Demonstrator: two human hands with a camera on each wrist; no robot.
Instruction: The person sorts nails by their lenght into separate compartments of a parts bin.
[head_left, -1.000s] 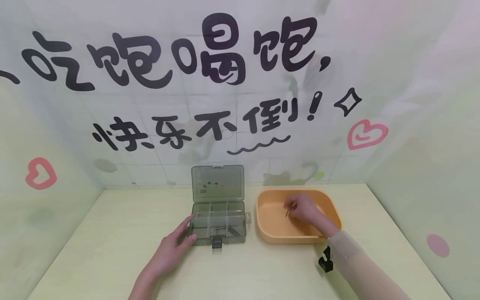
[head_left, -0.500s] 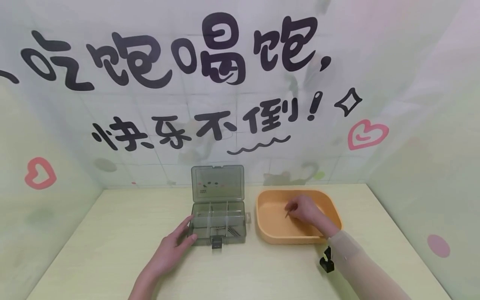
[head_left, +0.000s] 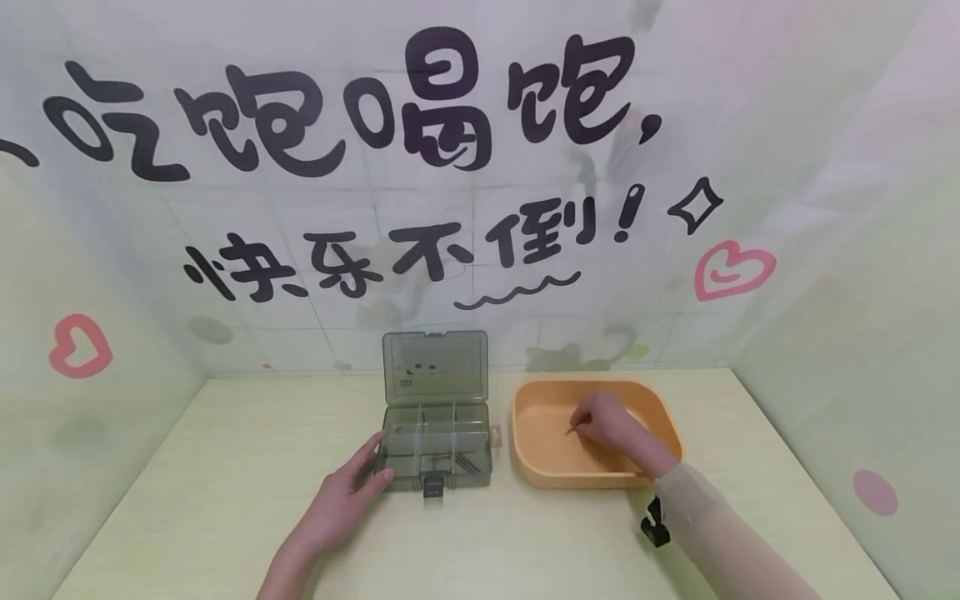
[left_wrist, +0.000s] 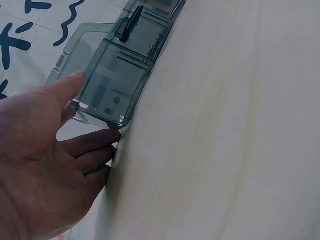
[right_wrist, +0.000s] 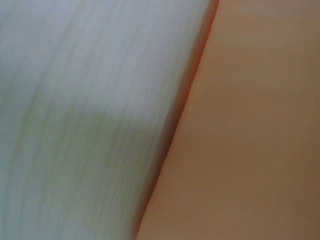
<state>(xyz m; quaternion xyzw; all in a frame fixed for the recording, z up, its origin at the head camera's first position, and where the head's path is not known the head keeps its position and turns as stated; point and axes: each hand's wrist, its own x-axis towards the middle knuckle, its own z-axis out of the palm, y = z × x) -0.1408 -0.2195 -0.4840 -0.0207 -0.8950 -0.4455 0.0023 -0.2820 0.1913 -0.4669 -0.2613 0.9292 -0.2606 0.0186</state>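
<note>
Against the left end of a grey see-through compartment box (head_left: 401, 467), my left hand (head_left: 348, 496) rests with fingers fairly straight and the thumb at the rim. The box's lid (head_left: 437, 367) stands raised at the back. Several thin grey metal pieces (head_left: 467, 463) lie in its front right compartment. In the left wrist view, the thumb and fingertips are at the box's end. Over the inside of an orange tray (head_left: 536, 429), my right hand (head_left: 606, 421) pinches a small thin brownish piece (head_left: 572, 431), too small to name. The right wrist view shows only the tray's wall (right_wrist: 240, 130) and tabletop.
Box and tray stand side by side on a pale wood-look table (head_left: 480, 542), with a narrow gap between them. A printed wall sheet (head_left: 450, 208) rises right behind, and side panels flank the table. A black fitting (head_left: 656, 525) hangs under the right wrist.
The piece in my right fingers has turned from pointing steeply down to pointing more to the left. The right hand has shifted only slightly. My left hand and the box have stayed put.
</note>
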